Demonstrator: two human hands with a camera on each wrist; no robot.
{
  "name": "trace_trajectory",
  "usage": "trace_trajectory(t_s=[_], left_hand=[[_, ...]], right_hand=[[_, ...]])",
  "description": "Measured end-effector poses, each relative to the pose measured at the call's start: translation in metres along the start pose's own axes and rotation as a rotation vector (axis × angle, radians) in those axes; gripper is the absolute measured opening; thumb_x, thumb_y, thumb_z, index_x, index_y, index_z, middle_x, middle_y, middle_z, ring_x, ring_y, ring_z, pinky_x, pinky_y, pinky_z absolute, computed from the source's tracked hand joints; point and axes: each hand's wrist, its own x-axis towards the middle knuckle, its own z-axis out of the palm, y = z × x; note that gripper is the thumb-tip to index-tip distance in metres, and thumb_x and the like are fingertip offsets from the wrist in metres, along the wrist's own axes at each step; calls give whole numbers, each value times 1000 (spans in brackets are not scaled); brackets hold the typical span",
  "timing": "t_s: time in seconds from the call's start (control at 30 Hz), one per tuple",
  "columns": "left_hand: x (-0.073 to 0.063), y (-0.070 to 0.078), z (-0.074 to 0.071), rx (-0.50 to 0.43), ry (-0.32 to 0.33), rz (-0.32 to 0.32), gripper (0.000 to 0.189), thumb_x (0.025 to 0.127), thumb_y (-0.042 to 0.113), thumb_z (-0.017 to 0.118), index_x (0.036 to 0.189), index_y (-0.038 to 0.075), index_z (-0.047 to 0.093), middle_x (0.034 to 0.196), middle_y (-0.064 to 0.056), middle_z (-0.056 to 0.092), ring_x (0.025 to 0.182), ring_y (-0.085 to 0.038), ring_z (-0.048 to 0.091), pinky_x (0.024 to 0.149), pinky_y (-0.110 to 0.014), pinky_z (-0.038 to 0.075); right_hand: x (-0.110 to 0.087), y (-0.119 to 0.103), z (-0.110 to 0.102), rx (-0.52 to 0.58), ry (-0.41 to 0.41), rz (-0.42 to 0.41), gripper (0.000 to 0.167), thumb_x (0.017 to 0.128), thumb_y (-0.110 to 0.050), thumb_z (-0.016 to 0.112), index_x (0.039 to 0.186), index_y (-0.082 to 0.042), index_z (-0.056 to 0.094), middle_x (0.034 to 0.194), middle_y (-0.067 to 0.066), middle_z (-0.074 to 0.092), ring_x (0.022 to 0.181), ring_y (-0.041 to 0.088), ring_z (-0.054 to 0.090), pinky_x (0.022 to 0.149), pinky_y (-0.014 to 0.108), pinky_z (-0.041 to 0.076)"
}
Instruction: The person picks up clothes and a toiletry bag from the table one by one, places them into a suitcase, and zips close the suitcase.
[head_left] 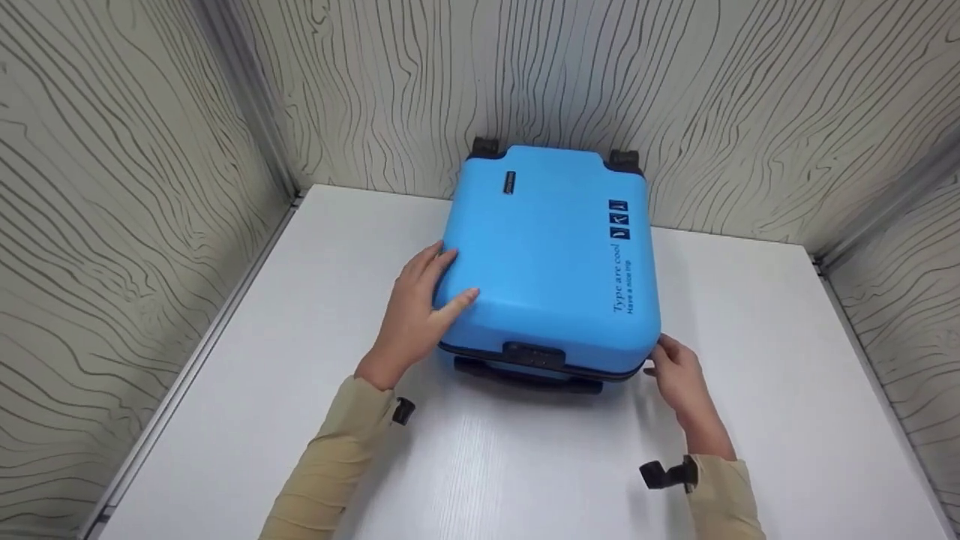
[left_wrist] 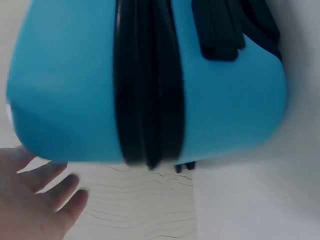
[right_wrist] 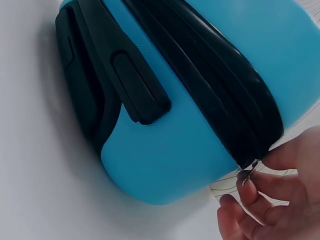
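A bright blue hard-shell suitcase (head_left: 555, 247) lies flat on the white table, its wheels toward the back wall and its handle side facing me. My left hand (head_left: 412, 311) rests on its near left corner, thumb on top and the other fingers spread along the side. At the near right corner, my right hand (head_left: 681, 382) pinches a small metal zipper pull (right_wrist: 251, 173) between thumb and index finger. The pull hangs from the black zipper band (right_wrist: 220, 90) that runs around the case. A dark combination lock (head_left: 534, 355) sits in the front edge, above the telescopic handle (head_left: 529, 376).
The white table (head_left: 480, 465) extends around the case. Wood-grain patterned panels stand behind (head_left: 390, 97) and on both sides, with metal rails along the edges. Black wrist mounts (head_left: 667, 474) are on both beige sleeves.
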Motion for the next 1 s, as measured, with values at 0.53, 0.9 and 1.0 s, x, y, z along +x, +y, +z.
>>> trace_trajectory(t_s=[0.53, 0.9, 1.0], left_hand=[[17, 59, 43, 550, -187, 442, 92, 86, 77, 60, 152, 13, 49, 157, -9, 42, 145, -28, 36, 121, -41, 18], [21, 54, 54, 651, -207, 371, 109, 78, 91, 49, 162, 23, 32, 164, -9, 31, 149, -39, 24, 120, -52, 14], [22, 55, 55, 677, -205, 374, 108, 78, 91, 48, 161, 22, 33, 163, -11, 32, 148, -42, 26, 119, -56, 17]], right_hand=[[5, 8, -8, -153, 6, -122, 30, 109, -14, 43, 126, 8, 54, 114, 20, 63, 105, 30, 63, 84, 32, 52], [5, 0, -11, -551, 42, -345, 29, 107, -6, 45, 125, 9, 61, 103, 21, 69, 83, 29, 61, 71, 45, 52], [2, 2, -12, -589, 57, -368, 28, 107, -7, 46, 125, 7, 62, 110, 24, 69, 88, 32, 63, 75, 49, 52]])
